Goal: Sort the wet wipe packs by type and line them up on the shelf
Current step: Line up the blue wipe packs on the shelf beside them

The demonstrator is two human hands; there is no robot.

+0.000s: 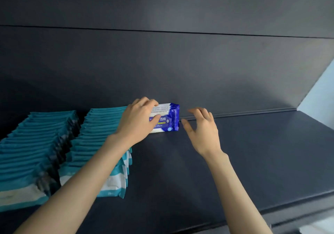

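From the head view, my left grip (139,120) is grasping the blue packs (170,118), fingers curled over their top edges and thumb on the front face. The packs stand on edge at the back of the shelf (235,161), close to the back wall (180,71). My right grip (204,132) hangs released, fingers spread, just right of the packs and not touching them. Left of and behind my left grip run the teal rows (101,140), lined front to back, so I judge this bunch starts a new line for the blue type. To do it well I would bring the right grip against the free end, square the packs between both grips so their faces sit flush, and keep them from toppling as I let go.
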